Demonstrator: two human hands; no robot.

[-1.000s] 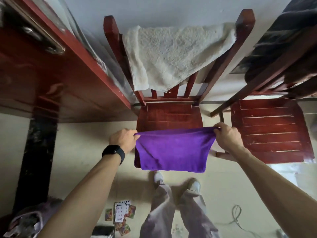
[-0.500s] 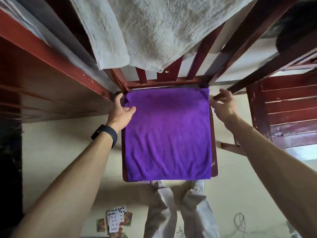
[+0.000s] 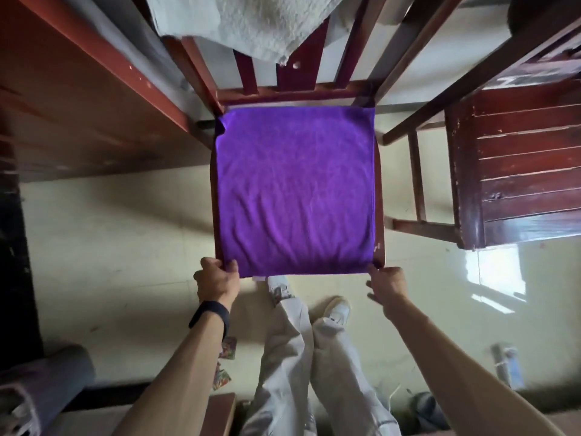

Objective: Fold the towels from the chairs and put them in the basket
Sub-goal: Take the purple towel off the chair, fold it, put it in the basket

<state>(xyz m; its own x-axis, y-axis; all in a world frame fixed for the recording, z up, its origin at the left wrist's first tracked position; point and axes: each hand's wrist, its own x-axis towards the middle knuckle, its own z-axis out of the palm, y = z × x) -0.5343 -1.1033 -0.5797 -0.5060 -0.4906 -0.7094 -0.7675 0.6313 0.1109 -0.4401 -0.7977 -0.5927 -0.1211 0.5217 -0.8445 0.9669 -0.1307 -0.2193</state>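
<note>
A purple towel (image 3: 295, 190) lies flat and square on the seat of the red wooden chair (image 3: 379, 196), covering almost all of it. My left hand (image 3: 217, 280) pinches the towel's near left corner between thumb and fingers. My right hand (image 3: 386, 283) holds the near right corner with its fingertips. A cream towel (image 3: 251, 20) hangs over the chair's backrest at the top. No basket is in view.
A second red slatted chair (image 3: 518, 165) stands to the right with a dark cloth (image 3: 534, 14) on its back. A red-brown table (image 3: 78, 99) runs along the left. My legs and shoes (image 3: 336, 313) stand below the seat; playing cards (image 3: 228, 352) lie on the floor.
The towel went from hanging between my hands to lying spread on the seat. Both hands then moved from its far corners to its near corners.
</note>
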